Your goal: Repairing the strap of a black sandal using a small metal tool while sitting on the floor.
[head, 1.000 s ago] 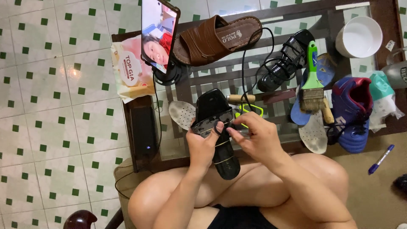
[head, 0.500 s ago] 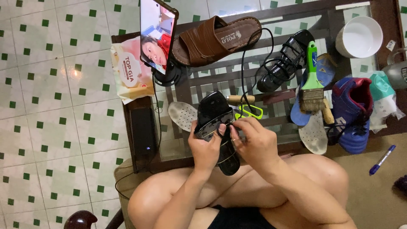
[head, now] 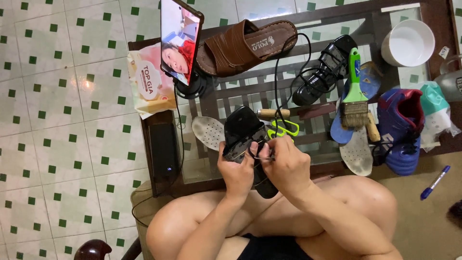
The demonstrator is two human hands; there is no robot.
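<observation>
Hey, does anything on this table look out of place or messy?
Yes. Two loose insoles lie out of any shoe, and the green-handled brush rests across a blue insole. The left hand and right hand hold a black sandal.

Since a second ago we have drawn our right hand [head: 288,166] in toward our left hand [head: 237,169], so its fingers [head: 269,150] now pinch at the strap of the glossy black sandal [head: 246,139]. The sandal has tipped slightly, its toe raised further over the counter [head: 211,166].
</observation>
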